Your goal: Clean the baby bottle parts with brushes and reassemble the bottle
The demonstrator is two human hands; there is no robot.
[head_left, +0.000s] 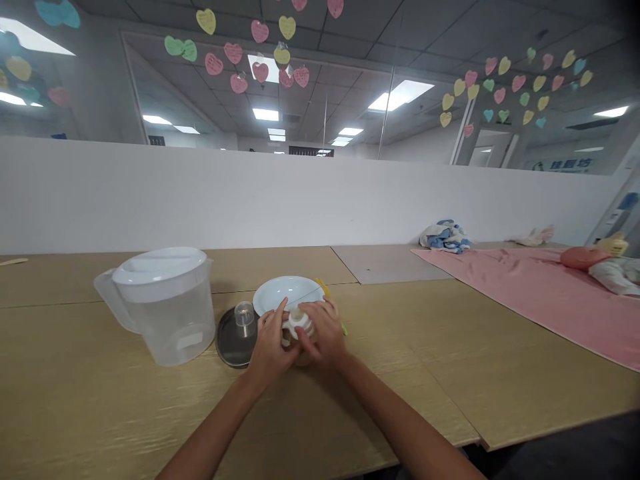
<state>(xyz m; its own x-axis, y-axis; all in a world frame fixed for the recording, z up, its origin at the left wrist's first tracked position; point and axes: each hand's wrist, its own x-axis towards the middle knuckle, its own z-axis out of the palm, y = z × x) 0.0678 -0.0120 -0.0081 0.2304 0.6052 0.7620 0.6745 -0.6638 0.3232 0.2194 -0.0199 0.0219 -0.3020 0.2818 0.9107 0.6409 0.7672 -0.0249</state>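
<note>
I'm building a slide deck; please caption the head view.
Left hand and right hand hold a small white object near a white dish, round tray and lidded pitcher.

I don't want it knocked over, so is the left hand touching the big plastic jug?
Apart. The head view shows the left hand to the right of the jug, with the dark tray visible between them.

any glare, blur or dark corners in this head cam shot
Head view: ceiling lights burn out to plain white; faint pale streaks of glare lie on the tabletop at lower left; the top-right corner falls almost to black; the small white object looks soft, its fine detail lost.
</note>
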